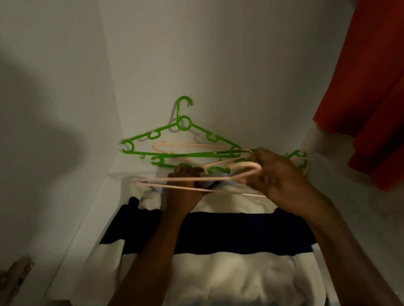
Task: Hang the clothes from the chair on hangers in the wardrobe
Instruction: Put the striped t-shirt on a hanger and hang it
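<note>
A: Two hands are working on one pale pink hanger [199, 179], both held low inside the white wardrobe [206, 47]. Which is doing what?

B: The left hand [184, 192] is curling its fingers round the hanger's middle bars, steadying it. The right hand [278, 178] is pinching the bent end between thumb and fingers, apparently steering it. My guess is they are drawing it free of the others.

A: What others?

B: A green hanger [183, 124] is leaning against the back wall, and more green and pink ones are lying tangled under it on the wardrobe floor, just beyond the hands. That tangle is probably why both hands are needed.

A: And the clothes?

B: A white and navy striped garment [233, 232] is lying spread beneath the forearms, collar end towards the hangers. That seems deliberate, so the hanger can be slid straight into the neck once it is loose. It is not yet on any hanger.

A: Anything already hanging?

B: A red garment [380, 73] is hanging at the right edge. A metal hinge [7, 278] is showing at lower left.
</note>
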Available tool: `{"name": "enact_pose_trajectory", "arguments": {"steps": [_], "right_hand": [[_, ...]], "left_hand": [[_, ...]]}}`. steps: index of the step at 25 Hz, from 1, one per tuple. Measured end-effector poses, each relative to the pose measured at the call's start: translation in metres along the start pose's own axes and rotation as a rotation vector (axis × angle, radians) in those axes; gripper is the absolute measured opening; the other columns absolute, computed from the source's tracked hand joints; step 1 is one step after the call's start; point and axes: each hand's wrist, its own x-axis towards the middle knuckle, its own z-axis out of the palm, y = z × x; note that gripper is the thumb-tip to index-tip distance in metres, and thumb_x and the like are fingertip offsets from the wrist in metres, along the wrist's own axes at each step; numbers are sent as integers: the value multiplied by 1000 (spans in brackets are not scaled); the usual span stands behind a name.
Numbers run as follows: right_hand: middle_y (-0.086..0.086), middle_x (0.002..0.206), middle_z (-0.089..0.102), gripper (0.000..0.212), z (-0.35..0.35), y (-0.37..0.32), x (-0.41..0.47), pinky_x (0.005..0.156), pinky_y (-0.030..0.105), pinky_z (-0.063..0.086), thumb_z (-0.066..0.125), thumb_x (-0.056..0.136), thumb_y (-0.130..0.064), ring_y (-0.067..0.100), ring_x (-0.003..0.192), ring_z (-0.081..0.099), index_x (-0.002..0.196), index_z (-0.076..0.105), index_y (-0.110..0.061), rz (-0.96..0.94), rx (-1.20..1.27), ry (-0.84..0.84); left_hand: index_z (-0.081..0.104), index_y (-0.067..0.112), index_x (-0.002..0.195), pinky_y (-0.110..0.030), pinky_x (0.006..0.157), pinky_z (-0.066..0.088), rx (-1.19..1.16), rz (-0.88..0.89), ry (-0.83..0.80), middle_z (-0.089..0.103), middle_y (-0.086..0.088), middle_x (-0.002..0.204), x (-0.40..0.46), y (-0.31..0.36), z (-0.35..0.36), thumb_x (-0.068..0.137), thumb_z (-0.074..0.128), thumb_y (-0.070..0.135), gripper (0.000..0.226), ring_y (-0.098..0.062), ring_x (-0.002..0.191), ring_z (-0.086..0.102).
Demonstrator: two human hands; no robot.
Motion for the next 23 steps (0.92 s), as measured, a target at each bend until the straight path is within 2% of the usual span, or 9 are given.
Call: {"name": "enact_pose_trajectory", "arguments": {"steps": [1, 4, 7, 9, 13, 16, 18, 21, 23], "right_hand": [[-5, 91, 65, 7, 1, 6, 14, 69, 36, 52, 76, 83, -26, 21, 82, 65, 88, 71, -27, -44, 121, -17], [-4, 107, 72, 39, 13, 15, 41, 75, 29, 57, 70, 74, 6, 23, 91, 71, 104, 73, -19, -36, 301, -215], [0, 111, 71, 63, 63, 13, 31, 83, 38, 61, 62, 62, 6, 19, 100, 71, 121, 66, -18, 9, 314, -458], [-2, 117, 70, 73, 100, 13, 7, 90, 38, 59, 65, 62, 5, 13, 108, 68, 129, 63, -25, -17, 248, -539], [-9, 131, 65, 70, 130, 24, -38, 104, 26, 48, 63, 61, -4, 4, 122, 58, 128, 68, -21, -28, 269, -386], [-18, 126, 67, 69, 118, 29, -58, 100, 39, 50, 61, 61, 1, 5, 120, 59, 124, 70, -26, -96, 293, -210], [-21, 120, 67, 68, 105, 28, -73, 98, 40, 46, 66, 61, -3, 2, 115, 58, 122, 70, -33, -182, 235, -256], [-24, 134, 54, 83, 103, 31, -98, 109, 29, 35, 72, 74, -18, -10, 128, 39, 147, 45, -48, -298, 0, -451], [-22, 134, 48, 75, 113, 35, -115, 109, 22, 31, 66, 92, -25, -7, 127, 39, 154, 31, -49, -386, -138, -390]], "left_hand": [[72, 23, 90, -43, 71, 49, 41, 8, -28, 69, -4, 90, -1, 2, 1, 89, 60, 42, 23, -34, 93, 61], [74, 23, 82, -43, 73, 48, 118, -75, -148, 69, -6, 86, 7, 5, -3, 85, 51, 49, 35, -36, 92, 63], [76, 8, 96, -50, 91, 47, 34, -63, -136, 70, -19, 103, 6, 30, -28, 77, 34, 64, 72, -42, 110, 61], [68, -12, 117, -46, 106, 37, 78, -61, -197, 61, -32, 126, 11, 40, -36, 68, 32, 55, 91, -46, 128, 51], [79, 15, 85, -41, 75, 50, -77, -169, -63, 71, -8, 80, 7, 17, -7, 69, 42, 38, 47, -38, 87, 66], [82, 26, 88, -41, 69, 54, -168, -146, -110, 72, 0, 77, 10, 7, -3, 72, 56, 33, 31, -30, 77, 66], [83, 27, 88, -39, 70, 54, -214, -85, -66, 73, 1, 76, 11, 4, -2, 77, 61, 40, 28, -24, 76, 67], [82, 24, 84, -30, 72, 52, -359, -69, -13, 73, 5, 75, 13, 1, -5, 81, 73, 47, 25, -12, 73, 65], [81, 22, 78, -17, 71, 45, -397, -78, 5, 68, 12, 72, 13, 3, -10, 77, 84, 45, 24, -2, 74, 60]]}}
